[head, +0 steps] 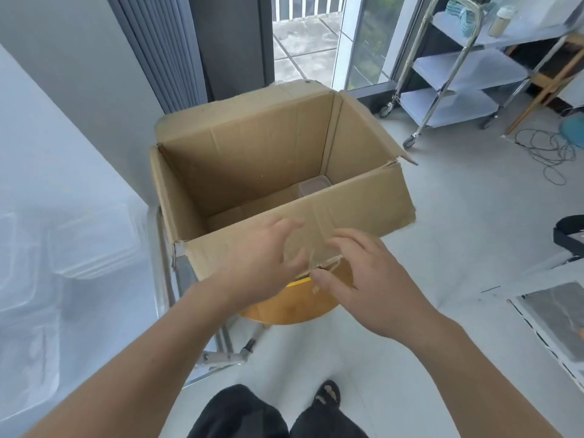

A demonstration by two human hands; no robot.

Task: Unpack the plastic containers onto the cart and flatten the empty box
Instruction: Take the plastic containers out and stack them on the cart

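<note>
Over the near flap (pixel 363 203) of the open cardboard box (pixel 252 159), held one clear plastic container (pixel 311 248) between both hands. Gripped its left side with the curled fingers of the left hand (pixel 262 260). Clamped its right side with the right hand (pixel 366 279), fingers bent over the top, thumb at the near edge. Kept it outside the box, just in front of the flap's taped centre seam.

Spotted a second clear container (pixel 314 186) lying flat on the box floor, tucked in the far right corner. Saw the box upright on a round yellow stool (pixel 294 305), all four flaps folded outward.

Noted the cart (pixel 63 153) on the left, just beside the box, white top carrying stacked clear containers (pixel 91 245). Too blurred to count them.

Noted a chrome three-shelf trolley (pixel 455 67) well apart at rear right, a jar (pixel 501 20) on its top shelf. Saw loose cables (pixel 550 150) on the floor near it.
</note>
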